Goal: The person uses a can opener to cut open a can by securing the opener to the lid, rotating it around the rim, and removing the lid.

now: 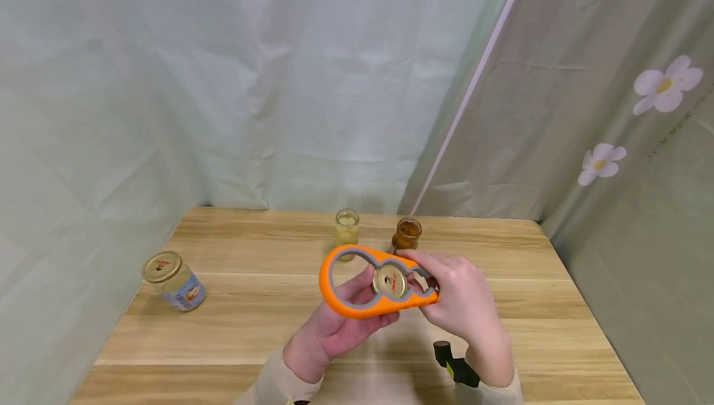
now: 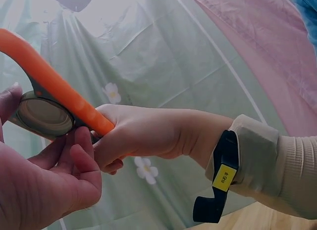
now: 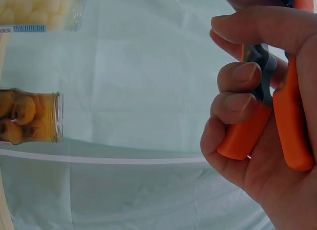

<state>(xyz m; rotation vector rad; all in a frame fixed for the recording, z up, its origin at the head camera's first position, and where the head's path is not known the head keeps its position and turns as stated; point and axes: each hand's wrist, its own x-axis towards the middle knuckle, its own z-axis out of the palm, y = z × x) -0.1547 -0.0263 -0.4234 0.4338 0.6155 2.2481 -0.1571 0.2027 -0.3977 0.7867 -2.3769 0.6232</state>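
My right hand grips the two handles of an orange and grey jar opener, its fingers curled round them in the right wrist view. A gold jar lid sits within the opener's middle opening. From below and to the left, my left hand pinches that lid between thumb and fingers. The left wrist view shows the lid's underside, with no jar attached. The opener is held above the table, in front of two lidless jars.
Behind the hands stand a glass jar of pale pieces and a jar of brown contents, both without lids. A lidded jar with a blue label stands on the left of the wooden table. Pale curtains surround the table.
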